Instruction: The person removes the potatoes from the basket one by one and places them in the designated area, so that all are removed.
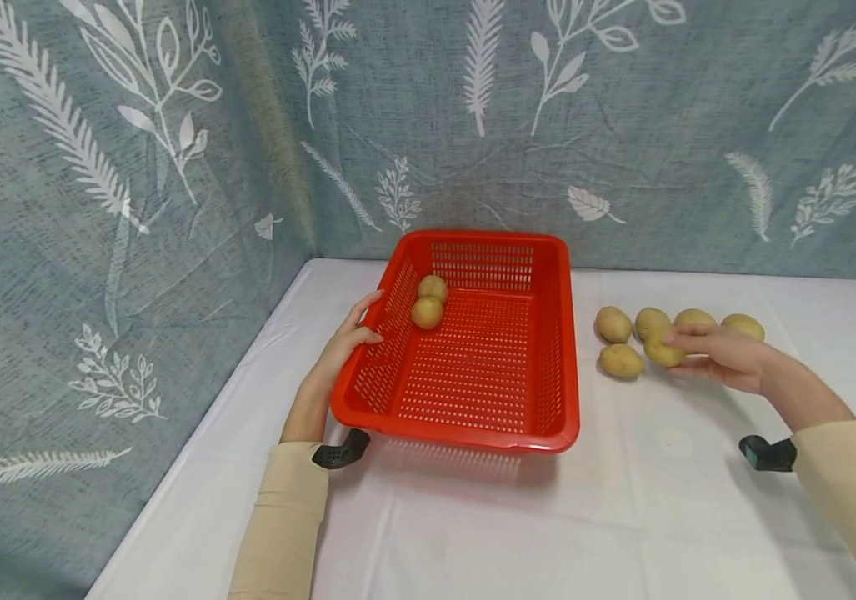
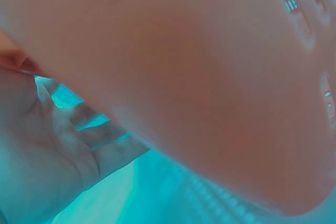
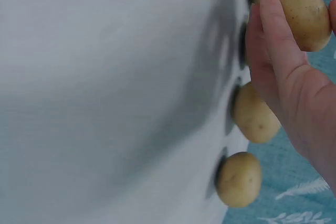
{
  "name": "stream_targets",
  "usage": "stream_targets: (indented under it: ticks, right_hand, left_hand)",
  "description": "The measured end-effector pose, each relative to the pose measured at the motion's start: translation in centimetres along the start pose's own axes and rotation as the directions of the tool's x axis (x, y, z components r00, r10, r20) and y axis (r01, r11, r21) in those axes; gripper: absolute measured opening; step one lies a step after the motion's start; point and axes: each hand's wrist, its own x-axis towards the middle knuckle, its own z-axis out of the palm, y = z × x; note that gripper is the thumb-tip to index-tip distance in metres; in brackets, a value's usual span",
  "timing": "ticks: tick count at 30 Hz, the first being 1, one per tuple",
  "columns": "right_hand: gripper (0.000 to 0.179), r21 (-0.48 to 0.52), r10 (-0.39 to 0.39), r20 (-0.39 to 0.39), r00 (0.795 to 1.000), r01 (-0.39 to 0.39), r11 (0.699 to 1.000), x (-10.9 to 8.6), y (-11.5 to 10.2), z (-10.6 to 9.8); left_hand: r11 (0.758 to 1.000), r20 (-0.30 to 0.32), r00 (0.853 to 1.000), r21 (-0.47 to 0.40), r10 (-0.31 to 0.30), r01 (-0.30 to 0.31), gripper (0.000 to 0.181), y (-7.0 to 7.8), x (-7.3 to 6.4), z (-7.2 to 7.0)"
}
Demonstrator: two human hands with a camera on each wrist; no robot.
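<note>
A red perforated plastic basket (image 1: pixel 465 358) stands on the table with two potatoes (image 1: pixel 428 312) at its left inside wall. My left hand (image 1: pixel 341 346) holds the basket's left rim, fingertips at its edge. Seen from the left wrist, that hand's fingers (image 2: pixel 118 156) run along the outer side beneath the rim. To the right of the basket, my right hand (image 1: pixel 723 354) pinches a yellow potato (image 1: pixel 660 348) between thumb and fingers. In the right wrist view this potato (image 3: pixel 304 17) shows raised off the cloth. Another potato (image 1: pixel 620 361) lies just left of it.
Behind the right hand, several potatoes (image 1: pixel 613 324) form a row, ending in a potato (image 1: pixel 743 326) at the far right. White cloth (image 1: pixel 623 517) covers the table. A blue-green leaf-patterned curtain (image 1: pixel 412 117) hangs at the back and left.
</note>
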Motion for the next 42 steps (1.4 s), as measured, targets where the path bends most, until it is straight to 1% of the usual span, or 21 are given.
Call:
stream_targets:
  ticks: [1, 2, 6, 7, 8, 10, 12, 13, 14, 17, 20, 22, 25, 30, 37, 42]
  right_hand:
    - [0.06, -0.01, -0.002, 0.005, 1.0, 0.002, 1.0, 0.0, 0.3, 0.0]
    - [0.055, -0.015, 0.0, 0.003, 1.0, 0.0, 1.0, 0.0, 0.5, 0.0]
    - [0.041, -0.006, -0.004, 0.032, 0.999, 0.004, 1.0, 0.1, 1.1, -0.3]
    - [0.037, 0.009, -0.005, 0.049, 0.999, 0.005, 1.0, 0.1, 1.1, -0.4]
    - [0.037, 0.006, -0.003, 0.053, 0.999, 0.002, 1.0, 0.0, 1.2, -0.4]
    - [0.038, -0.016, 0.001, 0.057, 0.998, 0.0, 1.0, -0.1, 1.2, -0.4]
    - [0.046, -0.039, 0.021, 0.039, 0.999, -0.019, 0.999, -0.1, 1.1, -0.2]
    - [0.05, -0.059, 0.028, 0.034, 0.999, -0.026, 0.998, -0.2, 1.1, -0.1]
    - [0.058, -0.101, 0.037, 0.015, 0.999, -0.035, 0.994, -0.2, 1.0, 0.1]
    - [0.068, -0.179, 0.047, -0.004, 0.999, -0.047, 0.983, -0.3, 0.9, 0.4]
    - [0.07, -0.258, 0.035, -0.001, 0.999, -0.034, 0.966, -0.4, 1.0, 0.5]
    - [0.07, -0.28, 0.029, -0.002, 1.0, -0.028, 0.96, -0.3, 1.0, 0.6]
    - [0.069, -0.288, 0.025, -0.021, 0.999, -0.03, 0.957, -0.3, 1.0, 0.6]
    - [0.068, -0.267, 0.015, -0.064, 0.998, -0.032, 0.963, -0.4, 1.0, 0.7]
    - [0.067, -0.206, -0.004, -0.085, 0.996, -0.014, 0.978, -0.5, 1.3, 0.7]
    - [0.066, -0.204, -0.003, -0.11, 0.994, -0.02, 0.979, -0.5, 1.3, 0.6]
  left_hand:
    - [1.0, 0.001, 1.0, 0.001, 0.0, 0.0, 0.069, 0.0, 0.0, 0.0]
    - [1.0, 0.001, 1.0, 0.002, 0.0, 0.0, 0.069, 0.0, 0.0, 0.0]
    - [1.0, 0.008, 1.0, 0.0, 0.01, -0.01, 0.069, -0.1, 0.0, 0.0]
    - [1.0, 0.009, 1.0, -0.002, 0.014, -0.014, 0.069, -0.1, 0.0, 0.0]
    - [1.0, 0.008, 1.0, -0.003, 0.017, -0.017, 0.069, -0.1, 0.0, 0.0]
    - [1.0, 0.01, 1.0, -0.007, 0.022, -0.022, 0.069, -0.1, 0.0, 0.0]
    - [1.0, 0.008, 1.0, -0.009, 0.025, -0.024, 0.069, -0.1, 0.1, 0.0]
    - [1.0, 0.008, 1.0, -0.011, 0.026, -0.026, 0.069, -0.1, 0.1, 0.0]
    - [1.0, 0.008, 1.0, -0.012, 0.028, -0.028, 0.069, 0.0, 0.1, 0.0]
    - [0.999, 0.012, 0.999, -0.013, 0.034, -0.034, 0.07, 0.0, 0.1, 0.0]
    - [0.999, 0.013, 0.999, -0.009, 0.04, -0.039, 0.07, 0.0, 0.1, -0.1]
    - [0.999, 0.012, 0.999, -0.004, 0.041, -0.041, 0.07, 0.0, 0.1, -0.1]
    - [0.999, 0.01, 0.999, 0.0, 0.039, -0.039, 0.069, 0.0, 0.0, -0.1]
    - [0.999, 0.007, 0.999, 0.003, 0.032, -0.032, 0.069, 0.0, 0.0, 0.0]
    - [0.999, 0.009, 0.999, 0.006, 0.038, -0.038, 0.069, 0.0, 0.0, -0.1]
    - [0.999, 0.008, 0.999, 0.007, 0.038, -0.038, 0.068, 0.0, -0.1, 0.0]
